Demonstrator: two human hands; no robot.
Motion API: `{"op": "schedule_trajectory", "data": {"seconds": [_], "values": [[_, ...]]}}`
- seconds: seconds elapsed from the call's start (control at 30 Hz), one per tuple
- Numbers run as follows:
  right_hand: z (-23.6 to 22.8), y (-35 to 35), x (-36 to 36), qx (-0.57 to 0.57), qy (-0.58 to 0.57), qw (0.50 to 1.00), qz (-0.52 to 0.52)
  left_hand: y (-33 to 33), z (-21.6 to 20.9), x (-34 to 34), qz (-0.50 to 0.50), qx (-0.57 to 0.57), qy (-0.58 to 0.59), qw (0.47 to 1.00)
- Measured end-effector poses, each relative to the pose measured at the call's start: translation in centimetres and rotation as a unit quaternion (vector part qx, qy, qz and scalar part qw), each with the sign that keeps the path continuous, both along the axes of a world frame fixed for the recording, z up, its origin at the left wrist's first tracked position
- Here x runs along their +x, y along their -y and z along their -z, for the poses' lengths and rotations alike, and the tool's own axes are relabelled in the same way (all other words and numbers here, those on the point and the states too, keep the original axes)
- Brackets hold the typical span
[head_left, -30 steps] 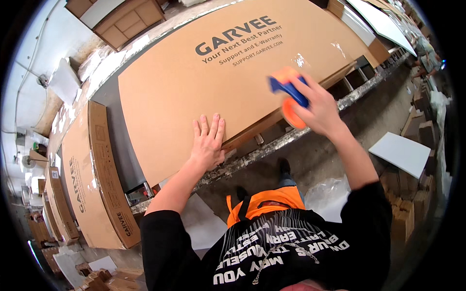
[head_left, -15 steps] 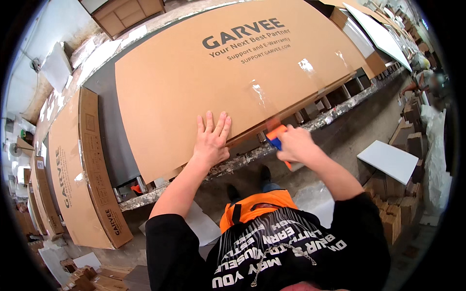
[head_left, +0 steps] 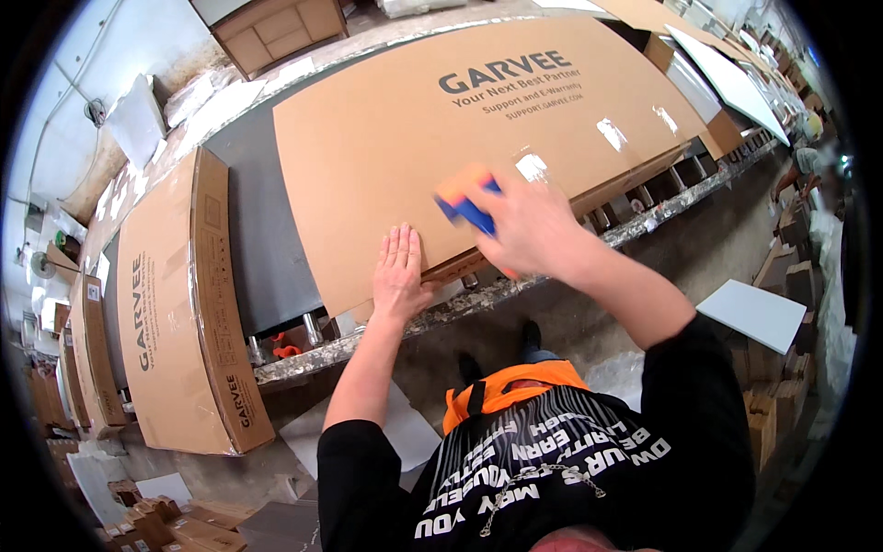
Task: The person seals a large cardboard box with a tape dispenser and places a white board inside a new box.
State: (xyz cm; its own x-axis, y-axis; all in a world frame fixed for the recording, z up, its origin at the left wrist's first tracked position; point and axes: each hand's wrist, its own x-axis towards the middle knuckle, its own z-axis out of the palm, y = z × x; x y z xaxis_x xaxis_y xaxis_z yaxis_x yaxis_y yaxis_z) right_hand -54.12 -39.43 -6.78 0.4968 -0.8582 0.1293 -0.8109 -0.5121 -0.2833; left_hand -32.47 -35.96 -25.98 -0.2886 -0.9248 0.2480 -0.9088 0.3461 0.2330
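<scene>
A large flat cardboard box (head_left: 368,138) lies in front of me, dark print on its top. My left hand (head_left: 399,281) rests flat on it by the near edge, fingers outstretched and close together. In my right hand (head_left: 538,225) is an orange and blue tape dispenser (head_left: 471,200), smeared by motion, held just over the box top near that same edge. Shiny strips of clear tape (head_left: 611,134) run down over the near edge, one of them right behind my right hand. Whether the dispenser touches the cardboard, I cannot tell.
Underneath the box runs a roller conveyor with a worn metal rail (head_left: 478,302). Another cardboard box (head_left: 170,304) lies on it at the left, with more beyond. At right, a white panel (head_left: 754,315) rests by stacked cardboard. A wooden cabinet (head_left: 276,37) stands far back.
My right hand has lifted the tape dispenser from the box's near edge, moving up and left over its top. My left hand has slid left along the box, its fingers closer together.
</scene>
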Motion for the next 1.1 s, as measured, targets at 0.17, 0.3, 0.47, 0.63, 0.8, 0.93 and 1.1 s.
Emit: {"op": "schedule_trajectory", "data": {"seconds": [0.17, 0.3, 0.47, 0.63, 0.8, 0.93, 1.1], "values": [[0.0, 8.8, 8.0, 0.108, -0.14, 0.984, 0.036, 0.4, 0.3, -1.0, -0.012, -0.019, -0.038, 0.999], [4.3, 0.7, 5.4, 0.172, -0.188, 0.965, -0.057, 0.1, 0.9, 0.1, -0.039, -0.013, -0.056, 0.998], [12.8, -4.5, 3.2, 0.168, -0.212, 0.963, 0.004, -0.5, -0.8, -0.8, 0.002, -0.007, 0.028, 1.0], [15.6, -3.4, 5.3, 0.213, -0.265, 0.934, -0.106, -0.1, -2.6, -1.1, -0.025, -0.018, 0.091, 0.995], [13.1, -4.7, -5.1, 0.021, -0.03, 0.981, -0.188, 0.1, -0.9, -1.2, -0.065, -0.005, 0.036, 0.997], [9.0, -2.8, -9.4, -0.113, 0.089, 0.951, -0.272, -0.1, -1.7, -1.9, -0.116, 0.172, -0.645, 0.735], [7.5, 0.0, -12.0, -0.146, 0.145, 0.918, -0.339, -3.4, -5.3, -10.5, -0.043, 0.234, -0.81, 0.536]]}}
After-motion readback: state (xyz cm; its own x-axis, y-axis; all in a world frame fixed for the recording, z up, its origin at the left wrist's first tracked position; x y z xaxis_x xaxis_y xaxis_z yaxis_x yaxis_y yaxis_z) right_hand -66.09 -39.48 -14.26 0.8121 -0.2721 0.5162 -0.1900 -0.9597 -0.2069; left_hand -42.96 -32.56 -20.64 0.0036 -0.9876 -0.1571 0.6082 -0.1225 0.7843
